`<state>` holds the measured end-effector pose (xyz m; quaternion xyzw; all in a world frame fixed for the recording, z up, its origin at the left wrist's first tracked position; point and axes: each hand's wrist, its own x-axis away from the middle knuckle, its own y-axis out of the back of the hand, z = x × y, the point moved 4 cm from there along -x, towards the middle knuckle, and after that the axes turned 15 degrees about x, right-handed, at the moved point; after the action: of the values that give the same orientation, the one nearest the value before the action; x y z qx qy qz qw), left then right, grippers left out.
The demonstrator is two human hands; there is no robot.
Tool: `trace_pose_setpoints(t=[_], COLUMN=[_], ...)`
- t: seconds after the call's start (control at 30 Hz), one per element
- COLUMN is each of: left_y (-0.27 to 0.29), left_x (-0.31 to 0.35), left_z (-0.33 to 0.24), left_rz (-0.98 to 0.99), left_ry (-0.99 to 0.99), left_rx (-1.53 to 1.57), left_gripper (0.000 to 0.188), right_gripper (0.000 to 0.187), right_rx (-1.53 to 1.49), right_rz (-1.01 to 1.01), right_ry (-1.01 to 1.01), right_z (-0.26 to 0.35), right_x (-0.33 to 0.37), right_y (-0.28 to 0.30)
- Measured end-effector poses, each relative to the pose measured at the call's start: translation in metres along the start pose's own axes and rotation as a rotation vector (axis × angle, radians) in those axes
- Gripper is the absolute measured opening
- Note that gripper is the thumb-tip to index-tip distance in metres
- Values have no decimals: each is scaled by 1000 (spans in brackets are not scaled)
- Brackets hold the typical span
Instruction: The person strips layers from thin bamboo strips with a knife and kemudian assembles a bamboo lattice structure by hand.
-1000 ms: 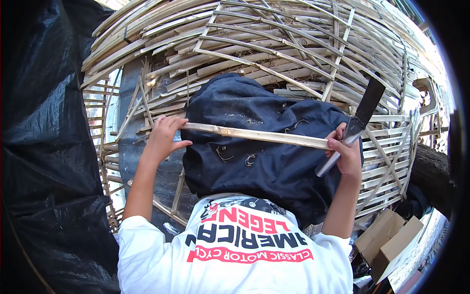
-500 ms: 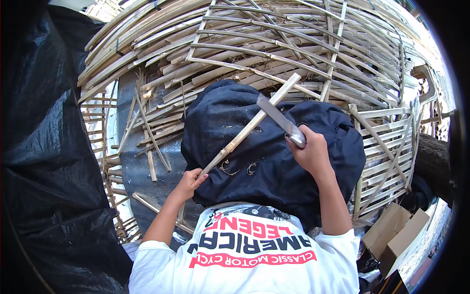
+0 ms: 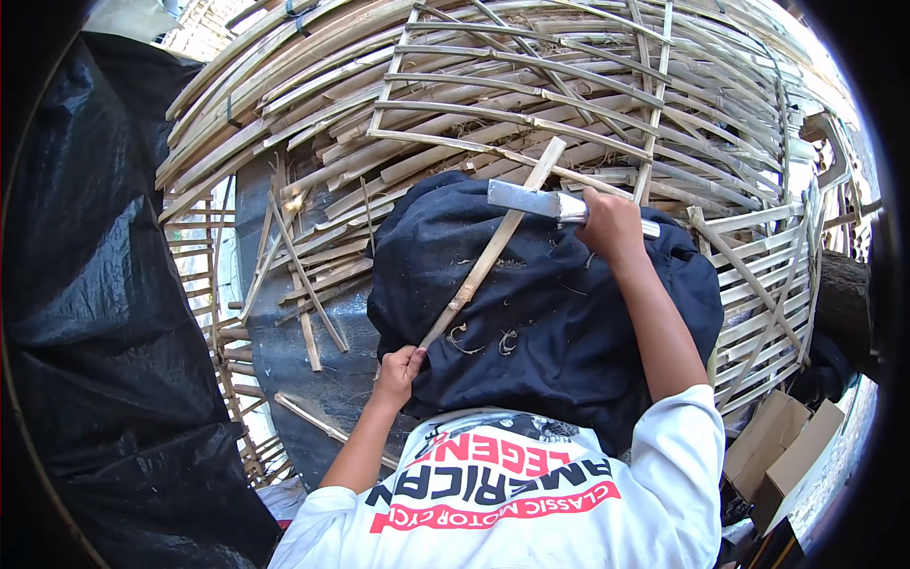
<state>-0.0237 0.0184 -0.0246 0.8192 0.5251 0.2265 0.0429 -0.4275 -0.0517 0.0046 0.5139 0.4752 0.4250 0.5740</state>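
Across the dark cloth slants a pale bamboo strip, its near end gripped by the left hand. Closed around a metal handle, the right hand holds a broad knife that crosses the strip near its far end; whether they touch is unclear. Curled shavings lie beside the strip, with stacked bamboo slats beyond.

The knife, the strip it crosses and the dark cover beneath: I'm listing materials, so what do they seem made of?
Knife: probably steel, its grey blade catching light; the silvery handle looks like metal too. Strip: likely bamboo or wood, unpainted, pale, with a node-like mark. Dark cover: seemingly fabric, matte, given its soft folds.
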Motion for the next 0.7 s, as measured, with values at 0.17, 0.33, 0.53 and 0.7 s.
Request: trace_pose_setpoints(t=[0.17, 0.33, 0.53, 0.7], left_y=[2, 1, -2, -1], left_x=[3, 2, 2, 2], left_z=[19, 19, 16, 8], left_rz=[-24, -45, -78, -57], left_ry=[-7, -13, -40, -52], left_rx=[98, 62, 60, 35], left_gripper=[52, 54, 53, 52], right_gripper=[15, 12, 15, 21], right_rx=[-73, -3, -41, -88], right_rz=[-73, 44, -56, -19], right_ry=[30, 251, -361, -252], right_z=[31, 56, -37, -15], right_x=[9, 26, -26, 12], right_y=[27, 12, 30, 35])
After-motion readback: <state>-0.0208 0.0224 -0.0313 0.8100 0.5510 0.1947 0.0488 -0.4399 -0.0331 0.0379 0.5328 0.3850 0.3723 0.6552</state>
